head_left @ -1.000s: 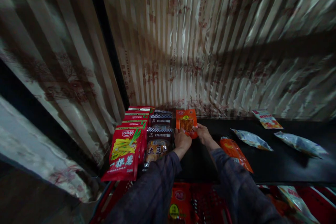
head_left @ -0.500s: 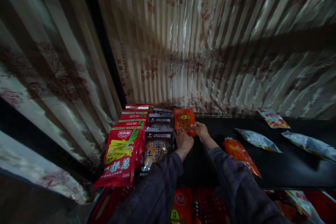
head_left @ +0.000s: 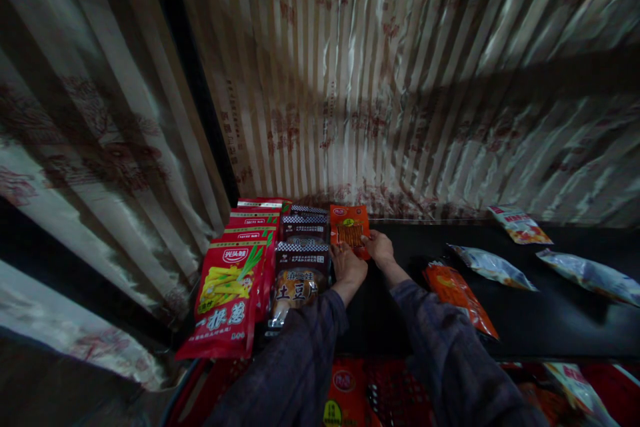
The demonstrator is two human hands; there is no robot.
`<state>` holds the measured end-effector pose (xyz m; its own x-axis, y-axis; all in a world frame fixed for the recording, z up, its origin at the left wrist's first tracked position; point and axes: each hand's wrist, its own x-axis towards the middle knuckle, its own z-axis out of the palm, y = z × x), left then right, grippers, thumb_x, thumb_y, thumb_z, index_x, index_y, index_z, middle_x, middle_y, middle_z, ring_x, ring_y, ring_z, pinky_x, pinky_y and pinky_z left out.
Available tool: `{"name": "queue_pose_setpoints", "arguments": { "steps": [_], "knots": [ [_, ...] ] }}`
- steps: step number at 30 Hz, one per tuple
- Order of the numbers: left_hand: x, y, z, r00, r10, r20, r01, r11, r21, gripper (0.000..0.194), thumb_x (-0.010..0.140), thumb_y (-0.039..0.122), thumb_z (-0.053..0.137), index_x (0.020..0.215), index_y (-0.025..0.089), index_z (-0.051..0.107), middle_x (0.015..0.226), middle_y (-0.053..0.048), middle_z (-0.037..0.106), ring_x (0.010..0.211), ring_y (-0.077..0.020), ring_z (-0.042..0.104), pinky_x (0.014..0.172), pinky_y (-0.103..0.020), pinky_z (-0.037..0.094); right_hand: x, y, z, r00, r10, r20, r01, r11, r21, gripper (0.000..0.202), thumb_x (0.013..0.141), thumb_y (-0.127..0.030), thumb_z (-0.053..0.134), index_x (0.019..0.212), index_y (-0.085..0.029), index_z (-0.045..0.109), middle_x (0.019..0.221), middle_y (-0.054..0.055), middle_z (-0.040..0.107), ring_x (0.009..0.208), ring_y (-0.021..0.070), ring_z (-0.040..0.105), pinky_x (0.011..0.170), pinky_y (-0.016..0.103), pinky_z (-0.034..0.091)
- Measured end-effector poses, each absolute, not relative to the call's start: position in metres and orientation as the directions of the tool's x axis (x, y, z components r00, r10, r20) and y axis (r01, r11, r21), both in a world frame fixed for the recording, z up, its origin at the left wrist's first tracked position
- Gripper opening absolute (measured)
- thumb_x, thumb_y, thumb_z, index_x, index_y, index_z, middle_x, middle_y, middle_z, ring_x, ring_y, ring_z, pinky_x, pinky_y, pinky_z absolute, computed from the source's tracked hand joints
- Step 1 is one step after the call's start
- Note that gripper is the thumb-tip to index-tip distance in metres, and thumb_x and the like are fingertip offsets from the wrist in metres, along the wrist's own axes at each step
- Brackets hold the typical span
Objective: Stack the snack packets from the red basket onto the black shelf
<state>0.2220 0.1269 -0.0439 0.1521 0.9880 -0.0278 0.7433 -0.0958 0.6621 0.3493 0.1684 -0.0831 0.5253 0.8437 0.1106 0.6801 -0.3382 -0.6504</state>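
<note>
An orange snack packet (head_left: 351,230) stands at the back of the black shelf (head_left: 385,320), its front facing me. My left hand (head_left: 350,267) is closed on its lower left edge, and my right hand (head_left: 379,247) pinches its right edge. Just left of it, dark snack packets (head_left: 299,280) with checkered tops stand in an overlapping row, close to my left hand. Beyond those, red snack packets (head_left: 227,300) overlap in a similar row. The fingertips of my left hand are partly hidden against the packet.
Another orange packet (head_left: 463,297) lies right of my right forearm. Farther right lie silvery-blue packets (head_left: 493,267) and a red-and-white packet (head_left: 520,225). A red basket (head_left: 400,390) with packets sits below the front edge. A patterned striped curtain (head_left: 320,80) hangs behind.
Both hands stay on the orange packet, which has shifted very slightly left. Everything else looks the same, apart from a small shift of the view.
</note>
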Motion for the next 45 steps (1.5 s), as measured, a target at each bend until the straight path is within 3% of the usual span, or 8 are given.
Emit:
{"name": "queue_pose_setpoints", "arguments": {
  "steps": [9,15,21,30,39,45],
  "knots": [
    [0.223,0.124,-0.044,0.165,0.984,-0.067,0.752,-0.081,0.654,0.061,0.077,0.016,0.050,0.134,-0.004,0.047,0.148,-0.029,0.039,0.145,-0.0344,0.023,0.119,-0.045,0.015,0.344,0.166,-0.079,0.561,0.825,0.065,0.678,-0.413,-0.608,0.025,0.084,-0.031,0.059,0.105,-0.026,0.071,0.101,0.008,0.075,0.090,0.0222,0.069,0.072,0.028,0.049],
    [0.223,0.122,-0.044,0.187,0.981,-0.054,0.725,-0.101,0.682,0.063,0.075,0.014,0.051,0.136,-0.004,0.045,0.149,-0.027,0.038,0.146,-0.0338,0.019,0.120,-0.045,0.013,0.335,0.158,-0.073,0.575,0.814,0.085,0.708,-0.442,-0.551,0.038,0.086,-0.032,0.058,0.124,-0.028,0.061,0.107,0.008,0.072,0.095,0.0228,0.067,0.074,0.030,0.049],
    [0.221,0.125,-0.047,0.207,0.978,-0.011,0.709,-0.142,0.691,0.062,0.075,0.011,0.050,0.133,-0.007,0.047,0.143,-0.030,0.044,0.143,-0.0335,0.028,0.121,-0.042,0.014,0.332,0.153,-0.071,0.540,0.834,0.111,0.776,-0.443,-0.449,0.035,0.087,-0.036,0.055,0.117,-0.024,0.068,0.115,0.012,0.066,0.109,0.0278,0.059,0.084,0.034,0.046],
    [0.220,0.127,-0.054,0.186,0.983,0.001,0.738,-0.140,0.660,0.062,0.074,0.011,0.052,0.136,0.004,0.049,0.144,-0.023,0.047,0.143,-0.0314,0.031,0.119,-0.045,0.020,0.336,0.156,-0.078,0.508,0.849,0.143,0.795,-0.399,-0.457,0.032,0.089,-0.032,0.055,0.115,-0.021,0.070,0.122,0.010,0.065,0.110,0.0251,0.058,0.093,0.032,0.043],
    [0.221,0.126,-0.051,0.198,0.980,0.005,0.808,-0.166,0.566,0.059,0.074,0.013,0.051,0.133,0.004,0.054,0.139,-0.023,0.052,0.140,-0.0327,0.035,0.119,-0.044,0.020,0.335,0.156,-0.082,0.442,0.870,0.219,0.822,-0.294,-0.488,0.031,0.084,-0.017,0.057,0.111,-0.021,0.070,0.118,0.007,0.069,0.104,0.0200,0.065,0.092,0.025,0.045],
    [0.222,0.129,-0.060,0.185,0.982,0.046,0.746,-0.171,0.644,0.066,0.069,0.010,0.054,0.135,0.003,0.052,0.139,-0.023,0.053,0.140,-0.0340,0.035,0.119,-0.046,0.021,0.336,0.155,-0.086,0.436,0.865,0.246,0.824,-0.274,-0.496,0.023,0.081,-0.013,0.057,0.095,-0.019,0.073,0.110,0.008,0.072,0.102,0.0208,0.065,0.094,0.027,0.045]
  ]
}}
